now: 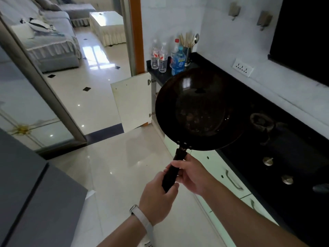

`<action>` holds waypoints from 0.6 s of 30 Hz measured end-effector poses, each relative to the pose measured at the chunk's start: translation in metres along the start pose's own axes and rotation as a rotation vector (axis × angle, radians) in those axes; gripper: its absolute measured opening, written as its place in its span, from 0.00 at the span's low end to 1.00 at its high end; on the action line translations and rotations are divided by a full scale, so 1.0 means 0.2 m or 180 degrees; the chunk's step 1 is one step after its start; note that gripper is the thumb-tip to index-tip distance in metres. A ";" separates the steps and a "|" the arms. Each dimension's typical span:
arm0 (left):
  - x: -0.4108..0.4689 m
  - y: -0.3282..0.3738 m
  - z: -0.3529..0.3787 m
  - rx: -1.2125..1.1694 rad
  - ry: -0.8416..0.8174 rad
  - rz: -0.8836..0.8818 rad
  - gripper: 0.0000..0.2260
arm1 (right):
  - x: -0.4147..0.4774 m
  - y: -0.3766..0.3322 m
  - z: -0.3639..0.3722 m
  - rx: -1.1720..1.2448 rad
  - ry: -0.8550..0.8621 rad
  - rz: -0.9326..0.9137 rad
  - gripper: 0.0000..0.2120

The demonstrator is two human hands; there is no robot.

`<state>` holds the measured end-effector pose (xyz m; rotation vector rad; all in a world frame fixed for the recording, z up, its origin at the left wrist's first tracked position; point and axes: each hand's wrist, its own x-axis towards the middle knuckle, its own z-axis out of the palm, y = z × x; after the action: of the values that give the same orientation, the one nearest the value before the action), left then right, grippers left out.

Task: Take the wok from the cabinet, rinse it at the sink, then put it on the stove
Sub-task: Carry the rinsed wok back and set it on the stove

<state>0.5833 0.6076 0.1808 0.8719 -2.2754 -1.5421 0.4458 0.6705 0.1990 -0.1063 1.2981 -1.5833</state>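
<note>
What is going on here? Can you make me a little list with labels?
held thing: wok, dark, with brownish marks inside
left hand: wrapped round the lower end of the handle
right hand: gripping the handle higher up
wok position: in the air, partly over the stove
cabinet door: open
counter corner: bottles and a cup of chopsticks
sink: not in view
</note>
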 end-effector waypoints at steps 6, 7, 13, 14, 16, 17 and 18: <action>0.38 0.00 -0.20 0.0020 -0.0074 0.0117 0.06 | 0.29 -0.20 0.16 -0.0026 0.0080 -0.0192 0.07; 0.43 0.00 -0.22 0.0053 -0.0094 0.0138 0.06 | 0.33 -0.24 0.17 -0.0035 0.0080 -0.0218 0.07; 0.81 0.01 -0.26 0.0286 -0.0238 0.0093 0.06 | 0.64 -0.39 0.13 0.0138 0.0144 -0.0295 0.07; 0.88 0.01 -0.25 0.0340 -0.0257 0.0088 0.06 | 0.70 -0.42 0.10 0.0178 0.0167 -0.0299 0.07; 1.03 0.02 -0.23 0.0523 -0.0298 0.0084 0.07 | 0.82 -0.48 0.05 0.0295 0.0197 -0.0282 0.06; 1.11 0.03 -0.21 0.0628 -0.0323 0.0084 0.07 | 0.88 -0.50 0.02 0.0374 0.0215 -0.0261 0.07; 1.19 0.05 -0.20 0.0703 -0.0362 0.0087 0.07 | 0.94 -0.54 -0.02 0.0456 0.0230 -0.0238 0.07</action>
<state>0.4146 0.4358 0.1779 0.8212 -2.5656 -1.3801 0.2891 0.5210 0.1841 -0.0082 1.2438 -1.7529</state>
